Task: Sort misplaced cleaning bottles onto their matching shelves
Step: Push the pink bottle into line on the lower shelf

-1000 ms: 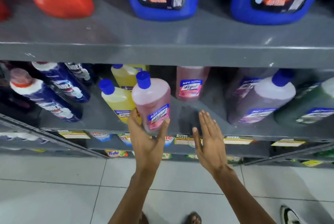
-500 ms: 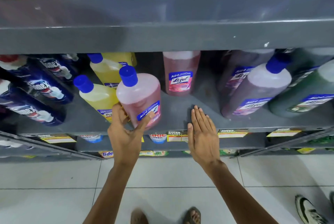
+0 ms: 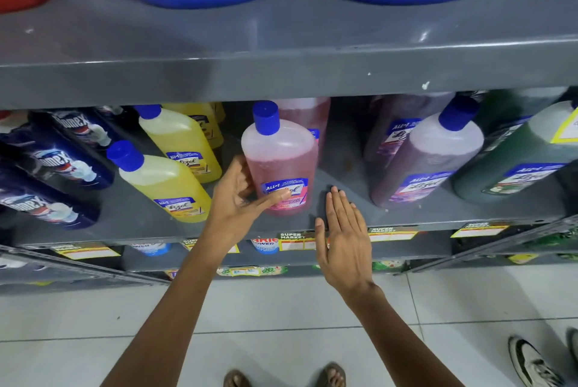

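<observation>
Left hand (image 3: pixel 239 199) grip wraps the lower body of the pink bottle (image 3: pixel 279 161), thumb across its label; translucent plastic, pink liquid, blue cap, blue-and-pink label, upright on the grey shelf (image 3: pixel 344 167). Behind the grip stands a second pink bottle (image 3: pixel 312 114); left of it, yellow bottles (image 3: pixel 165 183). Right hand (image 3: pixel 342 236) flat, fingers spread, empty, just right of the bottle's base.

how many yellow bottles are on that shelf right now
3 show. One yellow bottle stands at the front left, a second behind it, and a third is partly hidden at the back. More may sit behind.
</observation>
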